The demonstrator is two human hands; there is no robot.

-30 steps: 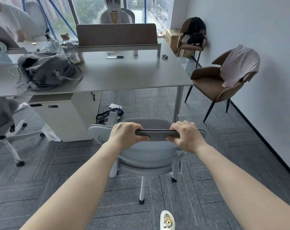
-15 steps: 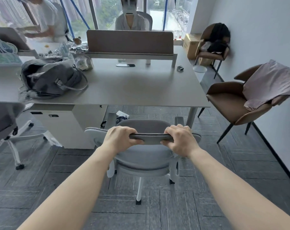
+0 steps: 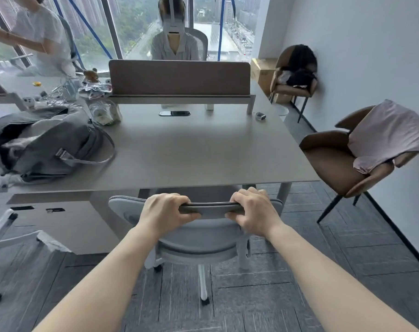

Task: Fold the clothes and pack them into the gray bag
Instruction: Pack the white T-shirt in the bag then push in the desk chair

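- My left hand and right hand both grip the top edge of the gray chair, fingers curled over the backrest and thumbs tucked under it, side by side with a stretch of rim between them.
- The chair sits directly in front of me, its front edge just under the desk.
- The bag lies on the desk, ahead and well to the left of my left hand, mouth gaping open with something pale inside.
- One garment, a pale pink shirt, is draped over the back of a brown chair, ahead and well to the right of my right hand.
- I judge that the shirt is light, limp and not slippery; it will sag and crumple if pinched at one point, so I would take it by both shoulders and lift it clear of the chairback.
- The bag looks soft and slumped; I expect to have to hold its rim open with one hand while loading.
- No folding has begun, as far as I can judge.
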